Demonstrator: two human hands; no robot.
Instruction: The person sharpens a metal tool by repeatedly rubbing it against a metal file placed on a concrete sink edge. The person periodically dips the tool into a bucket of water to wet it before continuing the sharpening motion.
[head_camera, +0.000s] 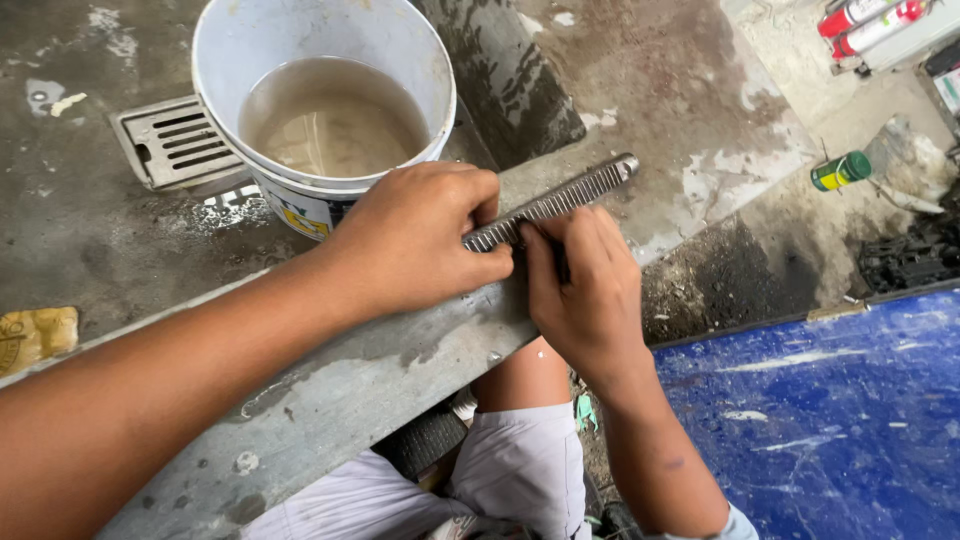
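Observation:
A long ribbed metal bar (572, 194), toothed along its top, lies on a grey concrete ledge (330, 400). My left hand (415, 235) is clenched around the bar's near end, pressing it onto the ledge. My right hand (585, 285) sits just beside it, fingers curled against the bar and gripping a small dark thing that is mostly hidden. The bar's far end sticks out past both hands toward the upper right.
A white bucket (410, 60) of murky water stands behind the ledge, by a metal floor drain grate (175, 140). A green can (840, 171) lies at right, red canisters (870, 25) at top right, a blue surface (830, 420) at lower right. My knee (520, 450) is below.

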